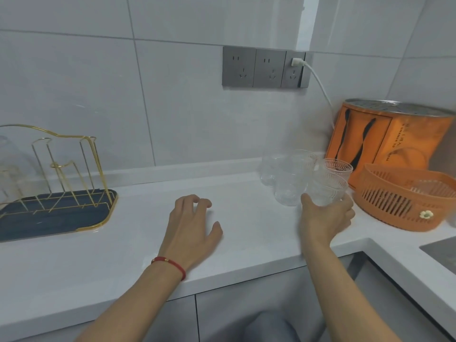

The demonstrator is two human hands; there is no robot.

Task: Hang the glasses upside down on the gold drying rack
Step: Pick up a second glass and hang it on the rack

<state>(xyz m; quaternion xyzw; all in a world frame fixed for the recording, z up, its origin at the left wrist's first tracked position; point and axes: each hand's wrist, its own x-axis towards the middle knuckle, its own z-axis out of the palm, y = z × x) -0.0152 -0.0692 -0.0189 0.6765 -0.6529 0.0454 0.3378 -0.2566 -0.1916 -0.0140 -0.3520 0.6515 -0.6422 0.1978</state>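
From the head camera, your right hand (325, 218) wraps around a ribbed clear glass (327, 191) at about 3 o'clock on the white tabletop (246, 230), thumb on its near left side and fingers curled round the right, the glass upright and seemingly resting on or just above the surface. It is the nearest of a cluster of glasses (288, 178), four or five by the look of it; they overlap and an exact count is hard. An orange basket (404, 201) sits just beside them at 3 o'clock, an orange box (385, 144) behind it. Your left hand (192, 223) lies palm-down and empty at centre, fingers loosely spread on the tabletop. The gold drying rack (64, 174) stands well apart at 9 o'clock on its dark tray (49, 218); what may be an upturned glass shows faintly at its far-left edge, and the nearer pegs stand free.

The step in hand looks like the pickup. Next you would need to lift the glass clear of its neighbours, carry it across to 9 o'clock, turn it mouth-down and lower it over a free peg.
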